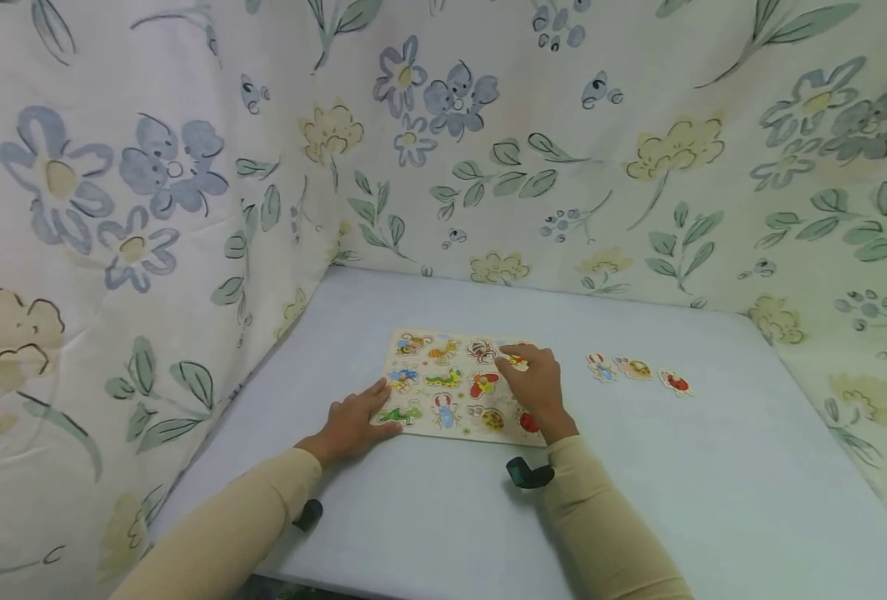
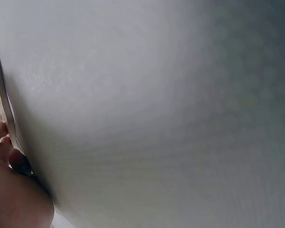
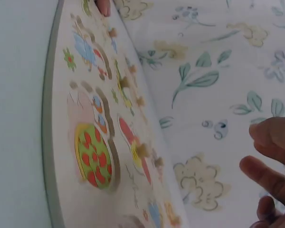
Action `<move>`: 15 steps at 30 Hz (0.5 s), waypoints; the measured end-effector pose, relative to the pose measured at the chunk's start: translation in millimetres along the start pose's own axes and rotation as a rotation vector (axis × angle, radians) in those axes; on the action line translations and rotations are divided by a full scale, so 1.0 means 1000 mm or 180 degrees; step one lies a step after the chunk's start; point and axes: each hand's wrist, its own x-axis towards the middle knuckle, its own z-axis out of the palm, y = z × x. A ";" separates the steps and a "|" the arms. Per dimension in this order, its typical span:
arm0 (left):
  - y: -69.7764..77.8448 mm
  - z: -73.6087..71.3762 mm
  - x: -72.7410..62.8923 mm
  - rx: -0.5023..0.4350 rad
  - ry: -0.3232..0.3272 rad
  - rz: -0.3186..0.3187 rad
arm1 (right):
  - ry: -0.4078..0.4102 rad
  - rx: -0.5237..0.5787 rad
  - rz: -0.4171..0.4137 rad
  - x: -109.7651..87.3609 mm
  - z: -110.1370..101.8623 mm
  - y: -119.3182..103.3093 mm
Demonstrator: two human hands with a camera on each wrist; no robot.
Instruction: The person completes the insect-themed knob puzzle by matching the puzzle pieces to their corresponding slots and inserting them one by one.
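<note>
A wooden knob puzzle board (image 1: 427, 398) with insect pictures lies on the table. My left hand (image 1: 349, 427) rests at its near left corner, fingers along the left edge and thumb by the front edge. Over the far right part of the board is my right hand (image 1: 535, 385), its thumb and fingers parted with nothing between them in the right wrist view. Small knobs stand up from several pieces, while the snail picture (image 3: 96, 154) shows none. To the right lie three loose pieces: a blue beetle (image 1: 601, 367), a snail (image 1: 633, 368) and a red ladybug (image 1: 676, 382).
A pale cloth covers the table (image 1: 443, 517). Floral curtains (image 1: 533, 208) hang behind it and along the left and right sides. Dark wrist devices, such as the one by the right sleeve (image 1: 529, 473), sit just above the tabletop.
</note>
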 end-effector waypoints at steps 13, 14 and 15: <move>-0.002 0.001 0.000 0.0011 0.0028 -0.0008 | 0.0132 -0.0176 0.0468 0.010 -0.040 0.042; -0.002 0.001 0.000 0.0001 0.0033 -0.0003 | 0.0128 -0.0185 0.0492 0.010 -0.043 0.044; -0.001 0.001 0.000 -0.0012 0.0036 -0.0008 | 0.0118 -0.0204 0.0512 0.010 -0.046 0.046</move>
